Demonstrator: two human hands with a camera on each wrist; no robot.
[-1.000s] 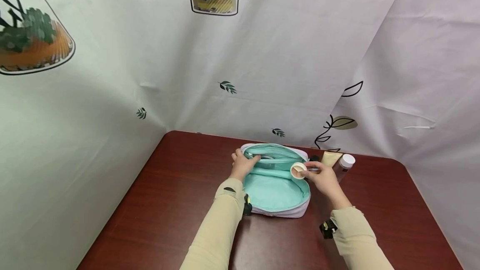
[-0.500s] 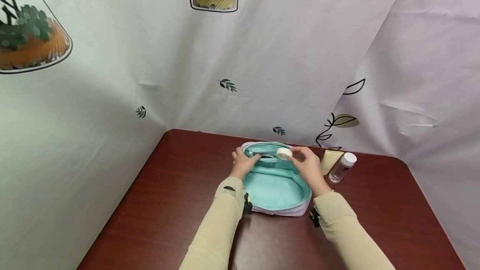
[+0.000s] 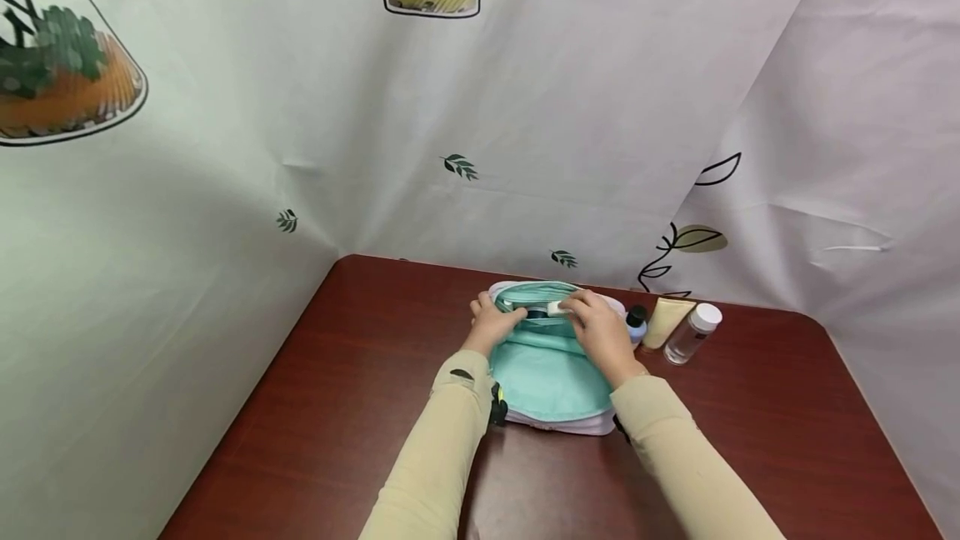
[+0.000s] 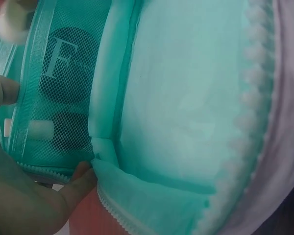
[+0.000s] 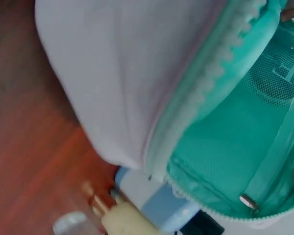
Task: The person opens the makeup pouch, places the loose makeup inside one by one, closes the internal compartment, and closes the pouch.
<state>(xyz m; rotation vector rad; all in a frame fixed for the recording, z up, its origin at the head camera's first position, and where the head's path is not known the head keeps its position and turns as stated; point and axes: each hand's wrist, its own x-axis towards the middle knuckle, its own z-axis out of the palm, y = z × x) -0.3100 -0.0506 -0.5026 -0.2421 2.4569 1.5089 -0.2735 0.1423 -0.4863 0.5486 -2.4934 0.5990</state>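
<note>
A lilac cosmetic bag (image 3: pixel 551 382) with a mint lining lies unzipped on the table, its lid leaning back. My left hand (image 3: pixel 495 327) grips the lid's left side, thumb hooked over the edge of the mesh pocket (image 5: pixel 225 142). Behind that mesh, the left wrist view shows a dark round item with a letter F (image 4: pixel 68 66) and a white-and-dark item (image 4: pixel 44 129). Between thumb and fingers, my right hand (image 3: pixel 600 332) pinches a small white round jar (image 3: pixel 556 308) at the pocket's opening. In the left wrist view the jar (image 4: pixel 12 22) is blurred.
Right of the bag stand a blue bottle with a black cap (image 3: pixel 637 327), a cream-coloured tube (image 3: pixel 666 323) and a clear bottle with a white cap (image 3: pixel 692 336). A patterned white cloth (image 3: pixel 525 148) hangs behind the brown table (image 3: pixel 337 398).
My right hand has carried the jar left, from above the bag's right side to the mesh pocket's opening, tipping it edge-on. My left hand keeps its grip on the lid.
</note>
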